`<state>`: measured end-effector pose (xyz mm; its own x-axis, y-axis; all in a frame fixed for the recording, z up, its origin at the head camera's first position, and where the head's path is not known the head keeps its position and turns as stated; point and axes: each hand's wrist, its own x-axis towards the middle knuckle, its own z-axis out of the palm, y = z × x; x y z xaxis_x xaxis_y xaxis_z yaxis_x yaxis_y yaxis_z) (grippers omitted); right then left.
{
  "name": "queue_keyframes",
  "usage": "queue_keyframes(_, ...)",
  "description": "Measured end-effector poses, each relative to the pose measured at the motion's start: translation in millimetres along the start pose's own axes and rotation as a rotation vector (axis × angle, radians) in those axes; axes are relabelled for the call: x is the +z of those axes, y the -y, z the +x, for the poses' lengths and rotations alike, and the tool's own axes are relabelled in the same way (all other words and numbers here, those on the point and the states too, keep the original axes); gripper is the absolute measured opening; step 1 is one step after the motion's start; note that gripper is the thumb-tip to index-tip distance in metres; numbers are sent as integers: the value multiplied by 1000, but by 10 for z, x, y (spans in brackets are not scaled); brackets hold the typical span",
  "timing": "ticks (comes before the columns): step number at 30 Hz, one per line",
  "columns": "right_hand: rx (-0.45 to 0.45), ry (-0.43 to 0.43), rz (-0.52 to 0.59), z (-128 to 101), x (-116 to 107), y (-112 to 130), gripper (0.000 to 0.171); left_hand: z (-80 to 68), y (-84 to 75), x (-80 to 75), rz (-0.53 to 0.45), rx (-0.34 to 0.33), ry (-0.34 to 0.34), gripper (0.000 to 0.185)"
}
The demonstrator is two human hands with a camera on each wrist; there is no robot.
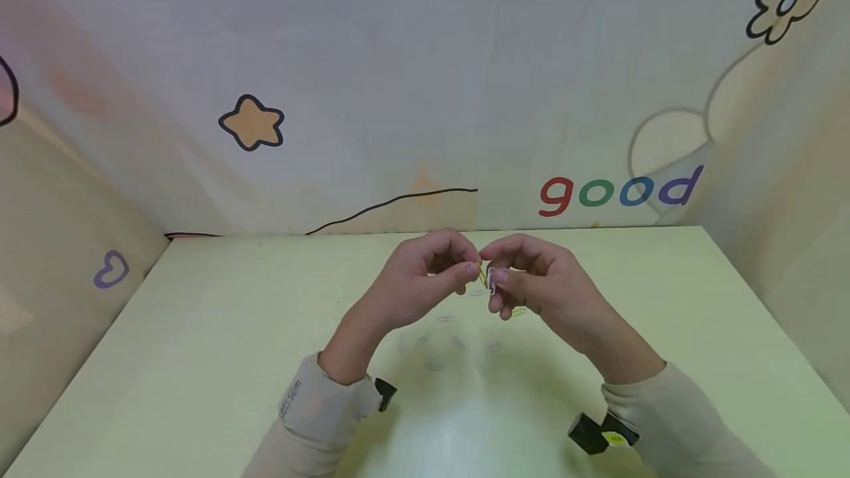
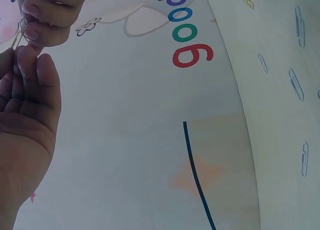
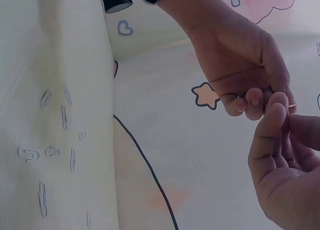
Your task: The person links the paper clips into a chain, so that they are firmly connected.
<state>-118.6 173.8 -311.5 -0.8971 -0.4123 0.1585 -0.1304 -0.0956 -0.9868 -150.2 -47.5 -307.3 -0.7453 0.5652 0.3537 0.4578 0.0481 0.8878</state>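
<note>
1. Clips (image 3: 43, 199) lie loose and spread out on the near part of the table (image 1: 199, 360), below the raised hands; the spacing probably makes each one easy to pick up singly.
2. Farther off, one yellow loose clip (image 1: 518, 312) lies just below the right hand (image 1: 547, 279).
3. Above the table, the left hand (image 1: 421, 282) pinches a yellow clip (image 1: 482, 274) between thumb and forefinger, likely because wire so thin suits only fingertips.
4. On its right, the right hand pinches a white clip (image 1: 491, 282), thumb pressed on its face. Both clips come close together, perhaps to line up their ends; whether they are linked I cannot tell.
5. Farthest stands the wall (image 1: 398, 80), behind the table's far edge.
</note>
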Motion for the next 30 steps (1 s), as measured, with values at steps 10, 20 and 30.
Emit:
queue_keyframes(10,-28,54,42,-30,33,-19,23,-12,2,53,7,65,-40,3)
queue_keyframes(20,-25,54,-24,-90,33,1,32,-15,8,82,64,113,-36,3)
queue_keyframes(30,-15,-102,-138,-81,53,76,22,-52,-24,6,151,145,-72,3)
